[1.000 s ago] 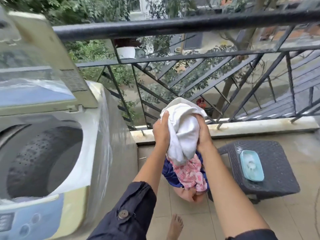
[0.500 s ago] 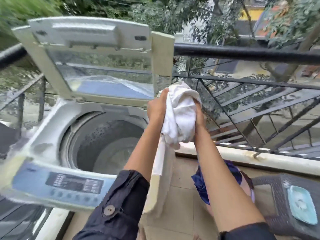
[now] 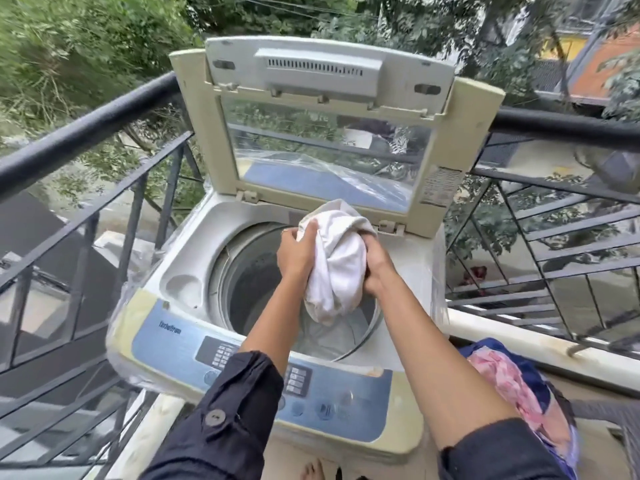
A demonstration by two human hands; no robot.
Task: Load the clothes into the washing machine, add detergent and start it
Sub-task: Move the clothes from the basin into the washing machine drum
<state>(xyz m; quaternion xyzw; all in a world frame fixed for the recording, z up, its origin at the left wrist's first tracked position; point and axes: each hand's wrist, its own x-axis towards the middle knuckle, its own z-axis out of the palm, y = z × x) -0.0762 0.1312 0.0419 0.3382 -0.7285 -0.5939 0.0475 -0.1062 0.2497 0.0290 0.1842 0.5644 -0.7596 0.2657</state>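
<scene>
A top-loading washing machine (image 3: 180, 341) stands on a balcony with its lid (image 3: 332, 133) raised upright. Its round drum (image 3: 249, 292) is open; some pale cloth lies at the bottom. A bunched white garment (image 3: 337, 268) hangs over the drum mouth. My left hand (image 3: 296, 252) grips its left side and my right hand (image 3: 375, 261) grips its right side. A blue control panel (image 3: 311, 386) runs along the machine's front. More clothes, pink patterned and blue (image 3: 512, 386), are piled at the lower right.
Black metal railing (image 3: 86, 188) encloses the balcony behind and on both sides of the machine. A low concrete ledge (image 3: 540, 344) runs along the right. A recessed tray (image 3: 183, 285) sits in the machine's top at the left of the drum.
Both hands carried the white garment from the pile on the right leftward and down over the drum opening. The view swung left so the machine is now centred.
</scene>
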